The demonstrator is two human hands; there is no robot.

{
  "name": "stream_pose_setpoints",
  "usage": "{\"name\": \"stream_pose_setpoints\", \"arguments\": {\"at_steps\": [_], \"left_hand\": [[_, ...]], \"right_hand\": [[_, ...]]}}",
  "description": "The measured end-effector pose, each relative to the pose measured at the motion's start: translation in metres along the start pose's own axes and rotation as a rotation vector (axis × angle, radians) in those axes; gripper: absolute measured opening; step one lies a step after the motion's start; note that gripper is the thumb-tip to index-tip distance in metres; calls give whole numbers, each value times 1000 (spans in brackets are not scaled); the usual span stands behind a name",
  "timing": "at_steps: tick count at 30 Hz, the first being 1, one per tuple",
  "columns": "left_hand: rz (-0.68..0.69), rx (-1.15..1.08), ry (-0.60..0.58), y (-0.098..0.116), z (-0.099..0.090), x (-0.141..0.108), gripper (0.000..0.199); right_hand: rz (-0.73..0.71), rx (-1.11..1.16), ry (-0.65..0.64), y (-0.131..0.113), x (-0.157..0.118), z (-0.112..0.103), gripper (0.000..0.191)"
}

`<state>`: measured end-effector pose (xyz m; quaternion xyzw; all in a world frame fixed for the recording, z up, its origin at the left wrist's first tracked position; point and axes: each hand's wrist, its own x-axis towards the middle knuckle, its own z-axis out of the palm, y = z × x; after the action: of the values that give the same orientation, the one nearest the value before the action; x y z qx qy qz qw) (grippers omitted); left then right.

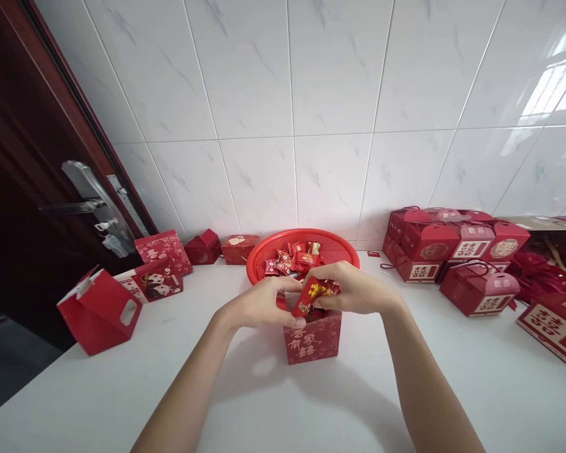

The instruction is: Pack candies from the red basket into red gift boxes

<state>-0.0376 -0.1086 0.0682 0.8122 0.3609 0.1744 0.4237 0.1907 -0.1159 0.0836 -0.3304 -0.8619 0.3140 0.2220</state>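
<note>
A red gift box (314, 340) with gold lettering stands upright on the white table, its top open. My left hand (268, 302) curls at the box's left upper edge, thumb against the front and fingers toward the opening. Over the opening, my right hand (356, 289) grips red-and-gold wrapped candy (306, 296) between thumb and fingers. How many pieces it holds is partly hidden. Just behind both hands sits a red plastic basket (342, 245), with several wrapped sweets (306, 259) inside. My hands cover its front part.
Several closed red boxes (429, 242) are stacked at the back right, with another box (554, 324) nearer the right edge. To the left stand a red handled box (101, 311) and patterned boxes (165, 251). A tiled wall (330, 176) runs behind; a dark door (23, 170) is at left.
</note>
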Motion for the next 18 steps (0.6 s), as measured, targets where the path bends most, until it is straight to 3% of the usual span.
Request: {"name": "stream_pose_setpoints", "arguments": {"at_steps": [5,10,15,18], "left_hand": [[-36,35,-7,1,0,0,54],[-88,62,9,1,0,-1,66],[-82,94,-4,3,0,-1,56],[-73,105,0,3,0,-1,51]], "right_hand": [[79,-43,-32,-3,-1,1,4],[122,-112,-43,-5,-2,0,15],[181,-152,-53,-5,-1,1,21],[165,-215,-95,-6,3,5,15]]}}
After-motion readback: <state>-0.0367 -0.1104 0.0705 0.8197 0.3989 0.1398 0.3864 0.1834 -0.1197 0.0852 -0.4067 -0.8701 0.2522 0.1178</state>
